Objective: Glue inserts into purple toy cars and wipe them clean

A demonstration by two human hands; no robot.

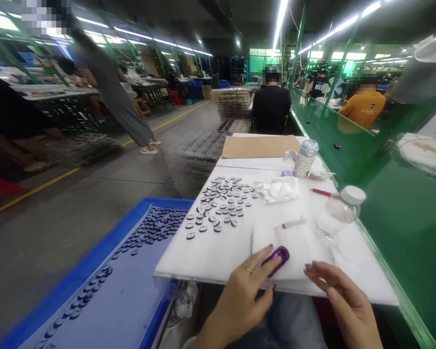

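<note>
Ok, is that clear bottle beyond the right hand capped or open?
Capped: a white lid sits over the top of the clear bottle. Whether it is tightened, I cannot tell.

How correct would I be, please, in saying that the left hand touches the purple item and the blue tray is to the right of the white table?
Not quite: the blue tray is to the left of the white table, as the head view shows. The left hand does touch the purple item.
</note>
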